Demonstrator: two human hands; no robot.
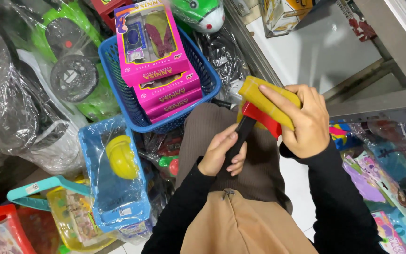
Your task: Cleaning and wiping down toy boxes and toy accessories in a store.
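Note:
My left hand (222, 153) grips the black handle (242, 134) of a toy hammer with a red head (259, 118), held over my lap. My right hand (306, 120) presses a yellow cloth (265, 101) onto the top of that red head, fingers spread over the cloth. Both arms wear black sleeves.
A blue basket (207, 77) holding stacked pink doll boxes (153, 42) stands ahead of my knees. A plastic-wrapped blue tray with a yellow toy helmet (121, 157) lies at the left. A green toy car (71, 56) in plastic is at the upper left. Packaged toys (381, 178) crowd the right.

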